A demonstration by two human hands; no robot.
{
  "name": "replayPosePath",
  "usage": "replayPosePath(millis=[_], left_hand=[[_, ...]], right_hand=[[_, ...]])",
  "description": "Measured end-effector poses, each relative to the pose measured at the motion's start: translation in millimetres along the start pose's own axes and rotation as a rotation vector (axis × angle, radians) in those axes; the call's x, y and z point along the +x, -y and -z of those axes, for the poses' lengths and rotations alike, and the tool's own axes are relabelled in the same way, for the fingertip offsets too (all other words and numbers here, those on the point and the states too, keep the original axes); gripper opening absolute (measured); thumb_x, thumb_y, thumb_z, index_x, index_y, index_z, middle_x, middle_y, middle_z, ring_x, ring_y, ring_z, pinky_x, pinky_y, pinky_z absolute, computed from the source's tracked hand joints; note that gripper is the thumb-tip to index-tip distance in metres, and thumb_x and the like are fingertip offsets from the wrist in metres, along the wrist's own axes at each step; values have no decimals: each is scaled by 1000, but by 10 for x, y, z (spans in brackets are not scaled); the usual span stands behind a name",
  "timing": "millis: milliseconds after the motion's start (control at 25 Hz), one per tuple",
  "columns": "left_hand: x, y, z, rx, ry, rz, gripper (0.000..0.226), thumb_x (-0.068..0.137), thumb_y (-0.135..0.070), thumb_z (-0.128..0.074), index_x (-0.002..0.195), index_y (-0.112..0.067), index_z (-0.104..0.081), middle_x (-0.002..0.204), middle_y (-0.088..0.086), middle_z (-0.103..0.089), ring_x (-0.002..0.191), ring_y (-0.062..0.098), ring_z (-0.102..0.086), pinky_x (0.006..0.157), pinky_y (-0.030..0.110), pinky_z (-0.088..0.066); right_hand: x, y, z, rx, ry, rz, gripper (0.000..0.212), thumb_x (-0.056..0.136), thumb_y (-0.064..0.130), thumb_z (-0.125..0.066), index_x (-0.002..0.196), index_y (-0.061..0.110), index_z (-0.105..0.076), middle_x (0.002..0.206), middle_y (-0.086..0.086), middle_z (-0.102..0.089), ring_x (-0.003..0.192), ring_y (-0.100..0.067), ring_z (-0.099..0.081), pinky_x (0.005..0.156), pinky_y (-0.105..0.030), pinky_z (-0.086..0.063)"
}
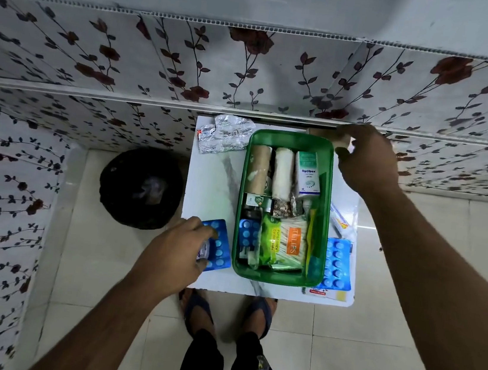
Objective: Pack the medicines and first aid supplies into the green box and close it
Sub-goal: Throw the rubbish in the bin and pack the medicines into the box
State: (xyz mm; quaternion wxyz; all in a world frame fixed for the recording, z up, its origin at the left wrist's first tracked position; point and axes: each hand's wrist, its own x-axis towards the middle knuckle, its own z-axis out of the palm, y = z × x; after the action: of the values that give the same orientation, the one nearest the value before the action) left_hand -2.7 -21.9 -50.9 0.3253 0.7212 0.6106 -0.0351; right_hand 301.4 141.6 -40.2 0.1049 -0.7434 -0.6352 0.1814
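The green box [327, 177] stands open on a small white table [215, 178], holding two bandage rolls, a white Optibex carton [307, 174], a cotton swab pack [286, 244] and a blue blister strip. My left hand [174, 253] grips a blue blister pack [219, 248] at the box's near left corner, with a small clear item under the fingers. My right hand [364, 160] is at the box's far right corner, fingers curled on a small whitish object I cannot identify. A silver foil strip [224, 134] lies far left of the box. Another blue blister pack [337, 265] lies right of it.
A tube [339, 220] and a flat carton lie under the box's right side. A black waste bin [141, 187] stands on the floor left of the table. A flowered wall panel [252, 68] rises right behind the table. My sandalled feet [229, 310] are at the table's near edge.
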Motion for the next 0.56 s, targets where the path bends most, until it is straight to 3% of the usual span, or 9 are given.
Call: replayPosePath(millis=[200, 320, 440, 560], left_hand=[[6, -54, 107, 2, 23, -17, 45, 73, -25, -74, 117, -21, -64, 106, -2, -61, 101, 23, -57, 79, 36, -52], [-32, -153, 385, -119, -126, 15, 41, 71, -27, -74, 112, -22, -67, 103, -8, -63, 95, 16, -60, 80, 33, -53], [-37, -382, 762, -148, -313, -38, 42, 70, -31, -70, 111, -22, -68, 102, -11, -64, 92, 12, -57, 79, 28, -48], [80, -727, 891, 48, -254, -184, 40, 68, -37, -68, 104, -21, -70, 93, -9, -69, 88, 18, -54, 76, 31, -43]], right_hand=[[158, -8, -121, -267, 22, 139, 43, 86, 15, -65, 128, 23, -61, 134, -7, -54, 115, -41, -51, 80, -49, -52], [147, -31, -150, -335, 43, 156, 43, 90, 27, -61, 132, 19, -58, 132, -13, -55, 115, -44, -50, 82, -48, -51], [-7, -61, -11, -236, -40, -3, 37, 88, 37, -58, 117, 16, -67, 112, -15, -63, 108, -41, -54, 75, -40, -48], [-414, -58, 253, -39, -140, -181, 35, 82, 39, -60, 110, 19, -68, 103, -9, -65, 96, -35, -60, 69, -33, -42]])
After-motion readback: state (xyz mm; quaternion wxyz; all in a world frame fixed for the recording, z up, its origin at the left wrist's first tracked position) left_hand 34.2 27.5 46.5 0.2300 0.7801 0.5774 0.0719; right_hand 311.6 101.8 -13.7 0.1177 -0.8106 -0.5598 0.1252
